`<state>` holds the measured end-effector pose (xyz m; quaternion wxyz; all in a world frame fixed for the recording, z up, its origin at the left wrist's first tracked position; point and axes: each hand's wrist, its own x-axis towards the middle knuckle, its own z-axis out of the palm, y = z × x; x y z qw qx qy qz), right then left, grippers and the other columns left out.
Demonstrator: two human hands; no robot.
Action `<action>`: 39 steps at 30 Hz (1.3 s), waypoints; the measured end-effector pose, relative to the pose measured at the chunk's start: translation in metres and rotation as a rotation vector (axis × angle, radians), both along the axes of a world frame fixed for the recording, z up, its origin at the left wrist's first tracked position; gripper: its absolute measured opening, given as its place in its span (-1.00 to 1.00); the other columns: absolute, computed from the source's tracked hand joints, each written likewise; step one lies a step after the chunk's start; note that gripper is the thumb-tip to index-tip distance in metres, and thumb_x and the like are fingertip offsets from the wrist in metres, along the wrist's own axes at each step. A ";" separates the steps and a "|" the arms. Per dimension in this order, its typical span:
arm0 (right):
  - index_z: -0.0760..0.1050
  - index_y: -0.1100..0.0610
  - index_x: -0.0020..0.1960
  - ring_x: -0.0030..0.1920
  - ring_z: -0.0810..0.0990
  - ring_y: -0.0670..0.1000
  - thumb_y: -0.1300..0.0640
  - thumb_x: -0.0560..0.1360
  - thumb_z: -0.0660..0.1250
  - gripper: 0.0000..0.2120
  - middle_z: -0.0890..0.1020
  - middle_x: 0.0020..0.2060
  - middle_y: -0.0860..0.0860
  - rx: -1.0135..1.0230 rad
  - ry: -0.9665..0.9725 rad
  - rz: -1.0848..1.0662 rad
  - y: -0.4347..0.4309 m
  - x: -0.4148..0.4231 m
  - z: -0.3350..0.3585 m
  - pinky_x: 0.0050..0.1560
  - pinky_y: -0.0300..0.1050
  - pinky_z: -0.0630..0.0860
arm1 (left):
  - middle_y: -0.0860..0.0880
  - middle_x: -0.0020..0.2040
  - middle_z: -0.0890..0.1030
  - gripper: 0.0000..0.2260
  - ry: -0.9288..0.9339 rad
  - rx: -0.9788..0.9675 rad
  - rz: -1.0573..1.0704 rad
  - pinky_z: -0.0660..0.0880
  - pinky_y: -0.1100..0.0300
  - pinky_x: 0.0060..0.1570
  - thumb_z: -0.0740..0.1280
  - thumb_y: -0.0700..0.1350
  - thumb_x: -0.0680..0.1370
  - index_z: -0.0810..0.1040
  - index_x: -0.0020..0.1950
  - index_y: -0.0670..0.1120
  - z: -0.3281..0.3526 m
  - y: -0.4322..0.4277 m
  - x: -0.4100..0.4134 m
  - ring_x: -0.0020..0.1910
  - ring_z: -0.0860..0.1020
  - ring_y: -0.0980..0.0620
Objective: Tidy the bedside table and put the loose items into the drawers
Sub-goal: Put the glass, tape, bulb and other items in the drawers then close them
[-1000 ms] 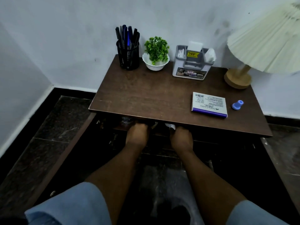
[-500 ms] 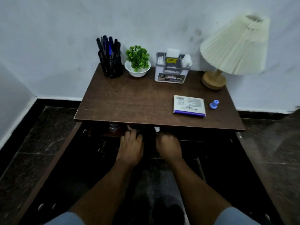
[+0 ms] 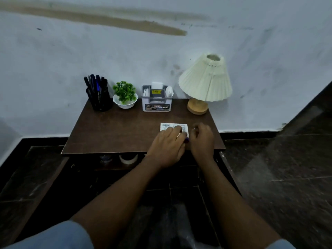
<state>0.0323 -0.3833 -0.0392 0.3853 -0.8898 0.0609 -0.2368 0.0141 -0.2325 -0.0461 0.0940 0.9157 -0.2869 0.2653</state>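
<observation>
Pen cup (image 3: 99, 99): one, back left of the table (image 3: 116, 133), several pens, count unclear.
Plant (image 3: 125, 95): one, in a white bowl beside the cup.
Organiser (image 3: 157, 99): one, back centre.
Box (image 3: 168, 127): one, flat, front right of the table; likely light, stiff card, smooth; best pinched at the long edges.
Left hand (image 3: 166, 146): flat and spread, fingers lying on the box, not closed round it.
Right hand (image 3: 202, 139): curled just right of the box; whether it holds anything, I cannot tell.
Lamp (image 3: 204, 83): one, back right, fragile-looking pleated shade.
Drawer (image 3: 125, 161): open under the front edge, two dim items inside.
</observation>
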 end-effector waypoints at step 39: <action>0.48 0.21 0.14 0.03 0.61 0.29 0.21 0.60 0.21 -0.84 0.60 0.05 0.22 -0.216 0.410 0.182 -0.020 -0.048 -0.095 -0.04 0.07 0.53 | -0.25 0.47 0.41 -0.10 1.159 -0.806 0.905 0.47 -0.08 0.36 0.51 0.27 0.41 0.24 0.53 -0.20 -0.092 -0.026 -0.047 0.42 0.44 -0.28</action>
